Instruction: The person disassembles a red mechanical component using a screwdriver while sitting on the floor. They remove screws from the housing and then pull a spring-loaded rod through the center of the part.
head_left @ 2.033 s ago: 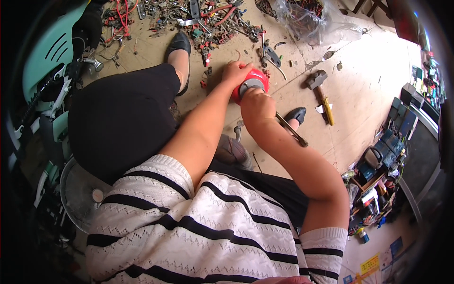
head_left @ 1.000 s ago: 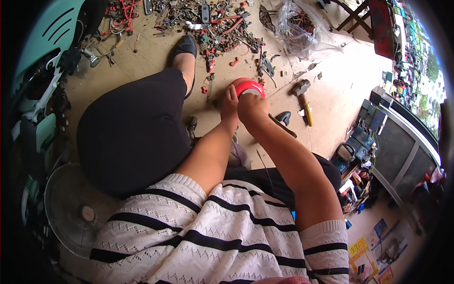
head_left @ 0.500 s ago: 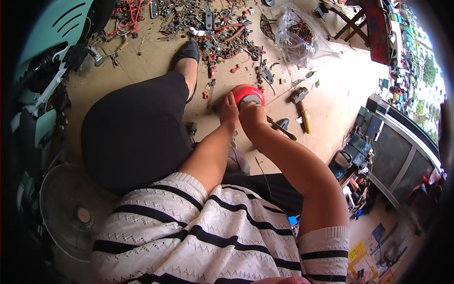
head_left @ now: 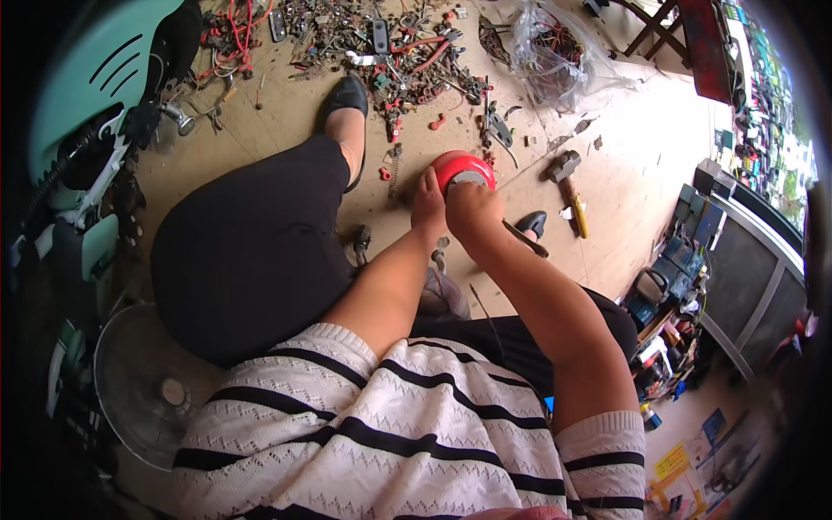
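A glossy red rounded object point(head_left: 452, 161) with a grey inset part point(head_left: 469, 178) is in front of me, just above the floor. My left hand point(head_left: 428, 208) grips its left side, fingers along the red surface. Against the near side of the grey part, my right hand point(head_left: 474, 208) is curled closed; what its fingers hold is hidden. A dark thin rod point(head_left: 527, 238) sticks out from under my right forearm, and I cannot tell whether it belongs to a tool in that hand. To the right lies a hammer point(head_left: 569, 186) with a yellow-ended handle.
Loose metal and red parts point(head_left: 407, 74) cover the floor ahead. A clear plastic bag of wires point(head_left: 559, 61) lies beyond the hammer. A round fan guard point(head_left: 130, 381) stands at the left, below a pale green machine housing point(head_left: 87, 69). Blue boxes point(head_left: 667, 269) are stacked at right.
The view has shifted slightly, so the floor things sit a little differently in the picture. Both hands stay at the red object. My right foot's shoe shows more beside the right forearm.
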A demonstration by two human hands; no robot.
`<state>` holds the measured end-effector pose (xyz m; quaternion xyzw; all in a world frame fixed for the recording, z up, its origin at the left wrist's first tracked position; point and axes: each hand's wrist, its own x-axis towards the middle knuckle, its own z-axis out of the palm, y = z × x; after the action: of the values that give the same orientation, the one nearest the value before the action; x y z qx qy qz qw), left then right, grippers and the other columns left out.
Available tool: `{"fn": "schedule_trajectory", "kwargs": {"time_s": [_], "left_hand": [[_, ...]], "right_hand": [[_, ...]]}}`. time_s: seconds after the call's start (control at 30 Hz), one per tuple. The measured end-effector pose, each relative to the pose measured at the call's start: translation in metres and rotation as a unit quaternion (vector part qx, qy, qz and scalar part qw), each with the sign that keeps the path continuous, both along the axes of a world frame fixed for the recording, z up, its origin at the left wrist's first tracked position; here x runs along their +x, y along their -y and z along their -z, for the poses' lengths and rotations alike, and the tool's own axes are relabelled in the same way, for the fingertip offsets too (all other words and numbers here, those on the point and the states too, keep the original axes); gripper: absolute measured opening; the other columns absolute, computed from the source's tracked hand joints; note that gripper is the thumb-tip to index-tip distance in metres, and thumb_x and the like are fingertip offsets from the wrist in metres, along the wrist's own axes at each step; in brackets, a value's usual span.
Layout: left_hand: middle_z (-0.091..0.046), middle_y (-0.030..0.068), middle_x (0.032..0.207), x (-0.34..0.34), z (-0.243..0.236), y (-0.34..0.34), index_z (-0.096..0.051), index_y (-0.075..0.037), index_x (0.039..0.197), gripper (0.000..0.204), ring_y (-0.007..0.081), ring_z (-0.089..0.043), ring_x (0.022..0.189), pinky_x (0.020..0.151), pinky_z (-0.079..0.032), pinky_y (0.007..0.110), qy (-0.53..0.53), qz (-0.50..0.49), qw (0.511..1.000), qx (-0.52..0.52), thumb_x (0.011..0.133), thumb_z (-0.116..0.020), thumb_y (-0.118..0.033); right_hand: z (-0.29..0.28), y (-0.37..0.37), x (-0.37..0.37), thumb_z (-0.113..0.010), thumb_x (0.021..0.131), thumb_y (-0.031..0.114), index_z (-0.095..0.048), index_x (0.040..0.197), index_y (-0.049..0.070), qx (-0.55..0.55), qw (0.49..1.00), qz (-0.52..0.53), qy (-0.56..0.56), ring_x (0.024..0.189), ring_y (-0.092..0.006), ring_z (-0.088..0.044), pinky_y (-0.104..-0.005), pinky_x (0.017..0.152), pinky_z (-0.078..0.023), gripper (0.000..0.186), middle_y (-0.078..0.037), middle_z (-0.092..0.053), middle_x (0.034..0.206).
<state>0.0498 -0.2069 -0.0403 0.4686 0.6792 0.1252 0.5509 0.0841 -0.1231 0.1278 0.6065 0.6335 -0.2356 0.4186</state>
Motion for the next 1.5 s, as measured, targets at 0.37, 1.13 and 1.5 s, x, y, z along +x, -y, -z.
{"fn": "schedule_trajectory", "kwargs": {"time_s": [0.37, 1.13, 1.5], "left_hand": [[-0.028, 0.0246, 0.156, 0.011, 0.048, 0.008, -0.015, -0.003, 0.154, 0.093, 0.0392, -0.038, 0.141, 0.114, -0.038, 0.043, -0.05, 0.066, 0.993, 0.087, 0.087, -0.069, -0.038], [-0.035, 0.0259, 0.151, 0.006, 0.01, 0.005, -0.02, -0.004, 0.153, 0.084, 0.0392, -0.046, 0.134, 0.11, -0.043, 0.041, -0.006, -0.01, 0.999, 0.033, 0.09, -0.065, -0.036], [-0.031, 0.0281, 0.152, 0.002, -0.032, -0.016, -0.018, -0.017, 0.156, 0.093, 0.041, -0.044, 0.135, 0.11, -0.042, 0.042, 0.025, 0.015, 0.999, 0.026, 0.083, -0.073, -0.034]], "right_hand": [[0.019, 0.009, -0.013, -0.058, 0.091, 0.017, -0.072, 0.102, 0.008, 0.114, 0.992, -0.035, 0.035, 0.091, -0.0248, -0.072, -0.0379, 0.069, -0.056, 0.02, -0.011, -0.072, 0.1], [-0.01, 0.006, -0.011, -0.059, 0.091, 0.014, -0.068, 0.11, 0.002, 0.043, 0.998, 0.032, -0.025, 0.098, -0.0201, -0.072, -0.0326, 0.071, -0.059, 0.025, -0.011, -0.074, 0.104], [-0.024, 0.029, -0.02, -0.063, 0.088, 0.016, -0.067, 0.103, 0.006, 0.123, 0.99, -0.054, 0.039, 0.088, -0.023, -0.073, -0.0338, 0.068, -0.058, 0.018, -0.008, -0.072, 0.096]]}}
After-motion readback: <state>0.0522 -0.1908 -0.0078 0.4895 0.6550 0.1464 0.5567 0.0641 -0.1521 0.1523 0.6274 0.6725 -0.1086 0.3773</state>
